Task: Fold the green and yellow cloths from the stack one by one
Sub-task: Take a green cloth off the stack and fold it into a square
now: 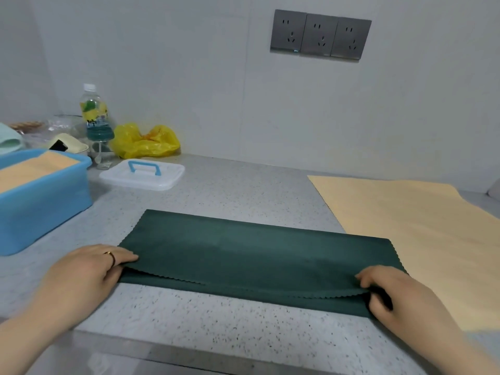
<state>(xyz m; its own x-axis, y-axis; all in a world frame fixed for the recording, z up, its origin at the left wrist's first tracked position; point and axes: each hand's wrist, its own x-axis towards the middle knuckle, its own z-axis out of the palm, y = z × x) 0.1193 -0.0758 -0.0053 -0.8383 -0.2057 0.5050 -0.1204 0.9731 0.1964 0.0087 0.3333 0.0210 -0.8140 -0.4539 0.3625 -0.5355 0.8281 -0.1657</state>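
Blue bin [46, 204] on the desk [243, 185] holding yellow cloths [35, 167], white lid [142, 175] beside it, left hand [89, 269] and right hand [400, 296] each pinching a near corner of the folded green cloth [257, 255].

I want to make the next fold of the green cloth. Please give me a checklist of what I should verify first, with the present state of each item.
1. Green cloth already folded once: ok, two layers show at the near edge.
2. Near edges matched: not ok, the lower layer shows past the top zigzag edge.
3. Left hand holds the near left corner: ok.
4. Right hand pinches the near right corner: ok.
5. Green cloth apart from the yellow cloth: not ok, its right end lies on the yellow cloth.
6. Far fold line straight: ok.
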